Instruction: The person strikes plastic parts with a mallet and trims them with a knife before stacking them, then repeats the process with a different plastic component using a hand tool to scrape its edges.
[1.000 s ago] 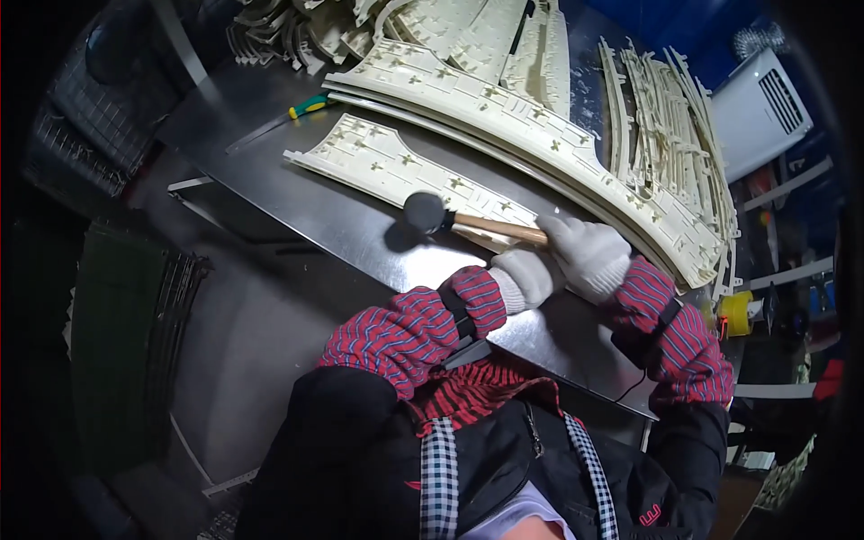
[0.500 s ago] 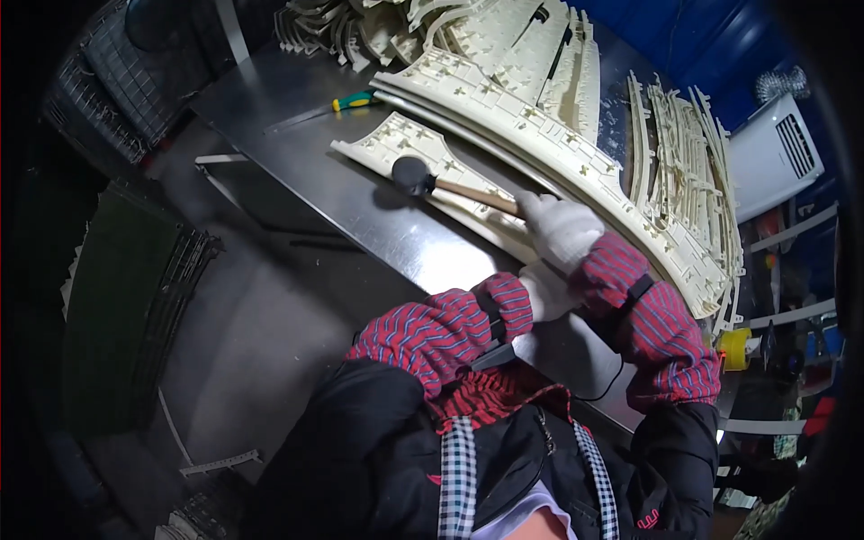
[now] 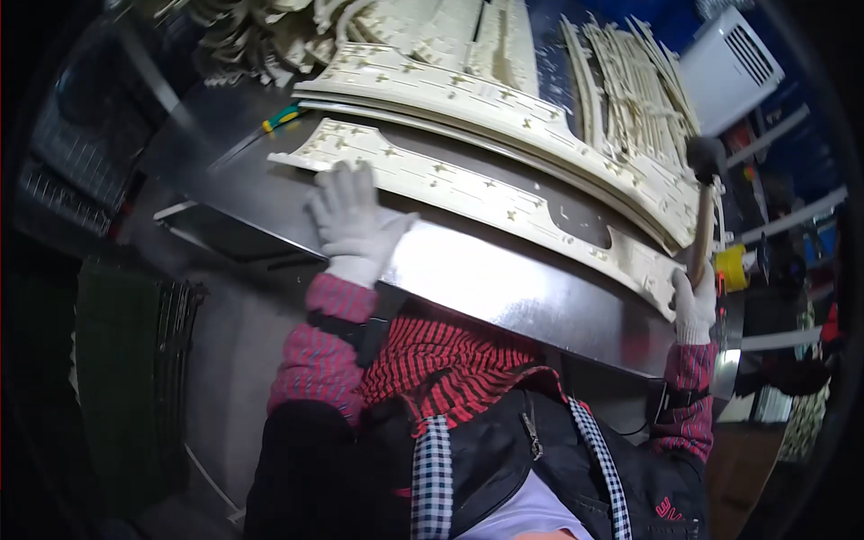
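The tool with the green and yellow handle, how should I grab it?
Probably by its thick handle, from above, on its left: it lies flat, the shaft is thin, and the stacked cream panels crowd its right end. The left hand is nearer.

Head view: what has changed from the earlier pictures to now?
The hands have parted: the left hand moved left to the near panel's left end, fingers spread; the right hand moved right to its other end. The mallet swung from pointing left to pointing away. Unchanged: the right hand's grip on it, and the screwdriver lying on the table.
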{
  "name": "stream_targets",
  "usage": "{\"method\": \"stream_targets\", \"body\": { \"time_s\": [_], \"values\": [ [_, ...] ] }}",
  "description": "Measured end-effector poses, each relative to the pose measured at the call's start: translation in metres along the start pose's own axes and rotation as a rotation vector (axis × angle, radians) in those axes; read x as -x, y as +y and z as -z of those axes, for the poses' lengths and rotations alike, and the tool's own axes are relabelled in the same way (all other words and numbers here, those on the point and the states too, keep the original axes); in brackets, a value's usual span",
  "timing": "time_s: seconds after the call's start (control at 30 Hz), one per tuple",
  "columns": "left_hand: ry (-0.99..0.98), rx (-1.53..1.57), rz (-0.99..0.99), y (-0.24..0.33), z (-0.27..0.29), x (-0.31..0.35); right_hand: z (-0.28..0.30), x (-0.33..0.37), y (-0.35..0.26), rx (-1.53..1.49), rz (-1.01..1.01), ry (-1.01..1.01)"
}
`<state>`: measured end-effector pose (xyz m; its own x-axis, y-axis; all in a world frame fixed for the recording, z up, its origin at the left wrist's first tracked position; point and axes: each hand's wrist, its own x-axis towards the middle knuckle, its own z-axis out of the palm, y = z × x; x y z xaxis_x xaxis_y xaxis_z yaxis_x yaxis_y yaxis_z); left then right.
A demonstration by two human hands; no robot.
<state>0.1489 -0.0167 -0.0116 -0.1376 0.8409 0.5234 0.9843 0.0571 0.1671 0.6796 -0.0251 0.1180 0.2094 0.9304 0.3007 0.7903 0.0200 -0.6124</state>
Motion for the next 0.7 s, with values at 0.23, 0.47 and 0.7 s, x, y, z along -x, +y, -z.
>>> {"method": "stream_targets", "body": {
  "time_s": [0.23, 0.47, 0.7],
  "values": [
    [-0.428, 0.032, -0.318, 0.118, 0.065, -0.014, 0.069, 0.102, 0.177, 0.449, -0.320, 0.353],
    [-0.318, 0.237, -0.883, 0.220, 0.024, 0.023, 0.064, 0.088, 0.165, 0.800, -0.832, 0.155],
    [-0.272, 0.201, -0.982, 0.205, 0.003, 0.017, 0.065, 0.093, 0.164, 0.845, -0.823, 0.143]
  ]
}}
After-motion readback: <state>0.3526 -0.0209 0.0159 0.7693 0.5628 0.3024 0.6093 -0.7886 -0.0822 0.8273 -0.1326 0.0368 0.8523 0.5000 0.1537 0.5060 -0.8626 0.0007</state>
